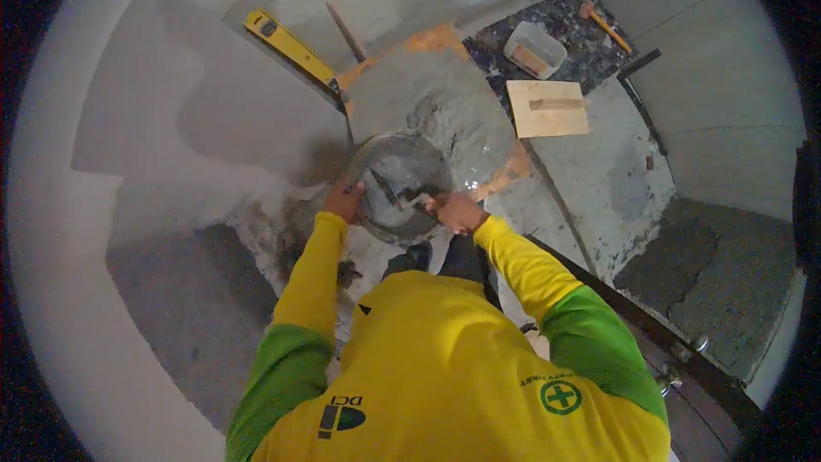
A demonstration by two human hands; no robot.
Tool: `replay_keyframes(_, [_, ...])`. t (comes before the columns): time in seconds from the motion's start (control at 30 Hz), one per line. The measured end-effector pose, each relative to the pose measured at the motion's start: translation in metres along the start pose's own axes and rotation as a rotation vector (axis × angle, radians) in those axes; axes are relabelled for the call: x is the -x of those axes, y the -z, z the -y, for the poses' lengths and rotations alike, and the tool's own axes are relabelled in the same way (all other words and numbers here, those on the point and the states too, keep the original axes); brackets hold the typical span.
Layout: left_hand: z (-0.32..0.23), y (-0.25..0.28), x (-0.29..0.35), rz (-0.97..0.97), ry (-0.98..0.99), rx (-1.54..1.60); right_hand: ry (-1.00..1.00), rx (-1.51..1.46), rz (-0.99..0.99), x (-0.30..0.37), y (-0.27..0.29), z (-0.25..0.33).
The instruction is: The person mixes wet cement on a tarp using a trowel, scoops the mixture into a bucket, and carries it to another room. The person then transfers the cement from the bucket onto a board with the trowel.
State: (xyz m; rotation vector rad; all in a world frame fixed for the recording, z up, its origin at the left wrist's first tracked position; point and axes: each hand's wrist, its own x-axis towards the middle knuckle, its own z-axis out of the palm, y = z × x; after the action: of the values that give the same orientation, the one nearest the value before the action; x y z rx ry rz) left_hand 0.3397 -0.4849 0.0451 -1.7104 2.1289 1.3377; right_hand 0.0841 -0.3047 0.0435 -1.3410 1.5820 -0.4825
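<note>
My left hand [344, 202] is closed on the left rim of a round grey bucket [434, 154]. In my right hand [462, 212] is the handle of a trowel [386, 190], at the bucket's right side. Its narrow dark blade reaches into the bucket, over the grey-smeared inside. Just beyond the bucket, wet grey mortar [453, 124] is heaped and spread on an orange-edged board [440, 37].
A yellow spirit level [291, 47] leans at the far left wall, near a thin wooden strip [345, 32]. At the far right are a wooden float [547, 124], a clear plastic tub [535, 50] and a hammer [605, 27]. A dark door edge [641, 325] runs along my right.
</note>
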Motion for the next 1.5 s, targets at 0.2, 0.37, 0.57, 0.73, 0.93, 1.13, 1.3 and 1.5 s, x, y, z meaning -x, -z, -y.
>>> replay_keyframes(0.2, [-0.074,0.049,0.034,0.101,0.132,-0.325,-0.058,-0.071,0.051,0.025,0.024,0.044])
replay_keyframes(0.37, [-0.009,0.021,0.002,0.088,0.135,-0.165,-0.205,-0.036,0.292,-0.005,-0.005,0.063])
replay_keyframes(0.57, [-0.046,0.016,-0.007,0.003,0.192,-0.326,-0.077,-0.155,0.135,-0.042,-0.054,-0.015])
replay_keyframes(0.73, [-0.046,0.033,-0.012,0.230,0.002,-0.361,-0.520,-0.527,0.421,-0.028,-0.044,-0.035])
replay_keyframes(0.93, [-0.012,0.029,-0.017,0.124,0.082,-0.396,-0.466,-0.595,0.326,-0.021,-0.034,0.043])
replay_keyframes(1.13, [-0.018,0.030,-0.017,0.111,0.027,-0.335,-0.532,-0.572,0.266,-0.021,-0.079,-0.003])
replay_keyframes(1.3, [-0.031,0.031,-0.009,0.115,0.146,-0.220,-0.420,-0.543,0.253,-0.020,-0.093,-0.010])
replay_keyframes(1.5, [-0.018,0.032,-0.021,0.191,0.199,-0.316,-0.244,-0.311,0.187,-0.027,-0.088,0.017])
